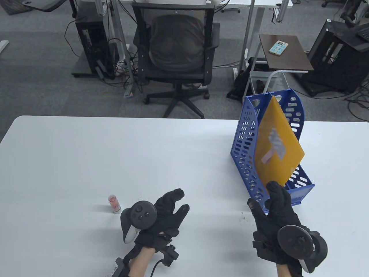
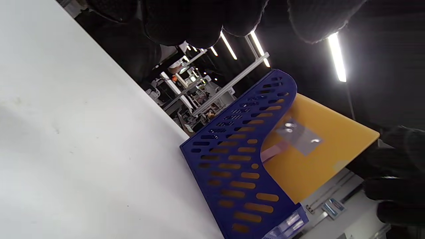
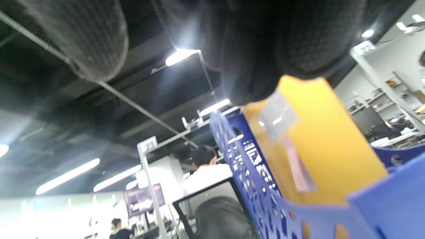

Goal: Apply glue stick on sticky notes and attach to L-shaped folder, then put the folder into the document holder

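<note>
Standing tilted in the left slot of the blue file holder point(image 1: 248, 150), the yellow folder point(image 1: 278, 144) leans to the right, its upper part well above the holder's walls and its lower near corner pinched by the right hand point(image 1: 276, 213). That hand's fingers reach up over the folder's bottom corner at the holder's near end, with the thumb spread off to the left; the right wrist view shows the gloved fingertips point(image 3: 265, 66) pressed on the folder's edge. A pale, glossy note point(image 1: 275, 141) is stuck on the folder's face, with a pinkish strip point(image 1: 266, 157) just below it, and both also show in the left wrist view through the holder's curved cut-out. The holder stands on the white table point(image 1: 115, 161), toward its right side. The left hand point(image 1: 161, 216) hovers near the table's front edge, well apart from the holder, its fingers loosely spread and holding nothing. A small glue stick point(image 1: 114, 203) stands upright on the table just to the left of that hand. Behind the table is a black office chair point(image 1: 177, 54).
</note>
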The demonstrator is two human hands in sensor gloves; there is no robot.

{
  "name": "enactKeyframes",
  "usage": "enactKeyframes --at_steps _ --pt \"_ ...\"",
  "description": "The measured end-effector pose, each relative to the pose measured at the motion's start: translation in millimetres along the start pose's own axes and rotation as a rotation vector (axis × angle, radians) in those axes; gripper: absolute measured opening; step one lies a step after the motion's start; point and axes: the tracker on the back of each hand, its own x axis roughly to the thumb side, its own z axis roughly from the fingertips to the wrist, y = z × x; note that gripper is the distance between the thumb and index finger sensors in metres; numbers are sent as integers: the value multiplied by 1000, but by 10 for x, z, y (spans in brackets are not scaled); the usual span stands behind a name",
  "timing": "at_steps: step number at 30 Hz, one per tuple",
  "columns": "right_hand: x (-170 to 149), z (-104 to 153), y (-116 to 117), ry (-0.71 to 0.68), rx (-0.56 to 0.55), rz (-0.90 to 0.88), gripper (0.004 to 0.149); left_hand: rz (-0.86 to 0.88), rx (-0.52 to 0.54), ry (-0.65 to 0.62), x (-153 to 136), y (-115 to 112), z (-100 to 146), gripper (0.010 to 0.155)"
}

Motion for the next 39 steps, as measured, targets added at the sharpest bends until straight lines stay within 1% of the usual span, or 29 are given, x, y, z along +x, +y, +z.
enactKeyframes --at_steps 2,3,4,5,7,8,11,15,17,20,24,27,32,39 --pt "63 38 200 -40 87 31 79 -43 -18 -10 39 20 8 67" --pt "85 52 263 -51 121 37 79 -66 -38 -13 48 34 14 66" --pt "126 81 384 -74 190 48 79 -99 -54 -12 50 51 29 66" --pt "153 102 459 -85 227 56 80 -122 -59 -15 46 61 42 67" --pt "228 157 678 -129 310 88 81 -198 -79 -23 14 84 89 68" --pt "246 170 736 -140 333 103 81 -222 -80 -24 -3 88 108 69" --pt "294 209 1010 -165 462 209 86 -274 -121 -15 -94 77 161 72" --pt "271 261 1258 -171 589 319 89 -338 -165 36 -219 9 201 80" --pt "236 320 1359 -180 612 364 91 -392 -187 69 -282 -43 214 83" --pt "208 375 1434 -189 653 387 92 -454 -209 102 -357 -110 220 85" --pt "172 427 1459 -194 662 394 93 -515 -258 125 -420 -187 220 87" --pt "122 436 1466 -177 673 391 93 -564 -266 129 -443 -209 233 88" --pt "68 444 1478 -156 688 393 93 -566 -267 157 -517 -190 229 88" --pt "79 455 1489 -158 688 385 93 -573 -273 179 -571 -184 230 88"
